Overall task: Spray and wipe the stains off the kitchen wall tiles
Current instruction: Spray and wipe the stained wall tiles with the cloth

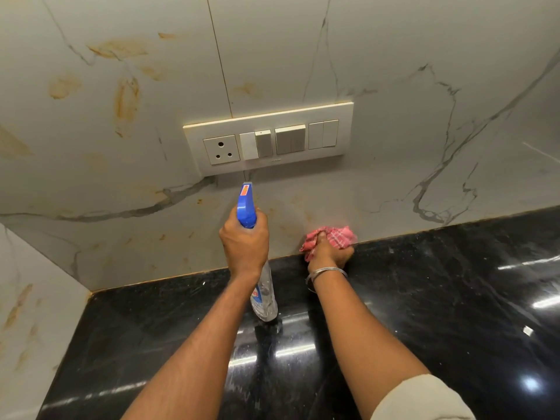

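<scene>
Stained marble-look wall tiles [127, 95] w/ switch panel [268, 137] above black worktop [439, 298]; spray bottle [247, 207] is gripped by left hand [244, 241], pink cloth [331, 236] clutched by right hand [328, 253] at wall base.

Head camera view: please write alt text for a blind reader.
A left hand aims a blue-topped clear spray bottle at stained white marble-look wall tiles below a cream switch panel; the right hand presses a pink checked cloth there.

We see glossy marble-look wall tiles [378, 71], a polished black stone table [454, 298], a clear plastic spray bottle [264, 301], a checked red cloth [339, 236] and a metal bangle [325, 271].
</scene>
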